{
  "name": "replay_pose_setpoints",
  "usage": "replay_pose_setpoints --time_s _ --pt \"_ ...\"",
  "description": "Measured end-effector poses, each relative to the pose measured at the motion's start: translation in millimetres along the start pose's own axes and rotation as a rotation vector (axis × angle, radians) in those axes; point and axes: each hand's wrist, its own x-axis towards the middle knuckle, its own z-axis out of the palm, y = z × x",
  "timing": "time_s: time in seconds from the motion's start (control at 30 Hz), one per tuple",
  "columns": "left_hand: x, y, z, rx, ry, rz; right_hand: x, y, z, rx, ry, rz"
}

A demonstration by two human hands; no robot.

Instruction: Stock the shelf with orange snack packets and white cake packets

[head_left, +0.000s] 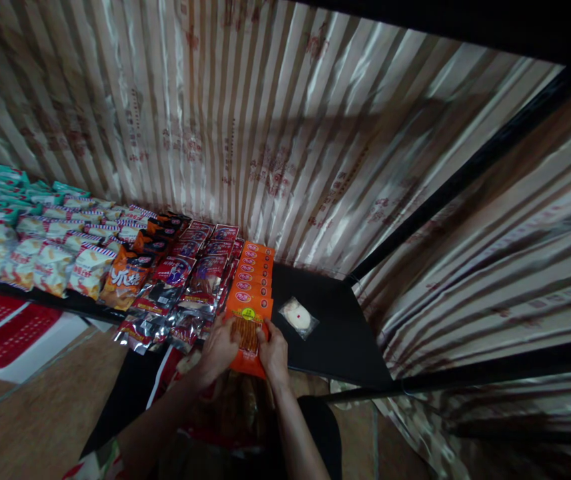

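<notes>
My left hand (221,348) and my right hand (273,352) grip the two side edges of an orange snack packet (248,333) with a clear window showing brown strips. It lies at the front of an overlapping row of matching orange packets (251,272) on the black shelf. The fingers of both hands are closed at its sides, and the fingertips are partly hidden. Left of it lie dark red and silver packets (210,267). A small clear packet with a flat white round item (298,317) sits to the right.
More snack bags stand leftward on the shelf (338,347): orange and black ones (123,277), white ones (90,267) and green ones (3,193). Printed striped curtain (275,133) hangs behind. Black frame bars (445,180) run at the right. A red and white box (10,333) is on the left.
</notes>
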Motion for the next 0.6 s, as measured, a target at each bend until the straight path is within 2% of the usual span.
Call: replay_pose_setpoints --time_s 0.43,0.6 --pt "-5.6 2.2 -1.2 0.087 -0.015 0.017 7.9 -4.4 -3.1 -0.016 -0.04 0.007" --pt "-12.6 5.8 1.7 0.185 0.08 0.176 9.5 -2.3 -3.3 -0.007 -0.04 0.007"
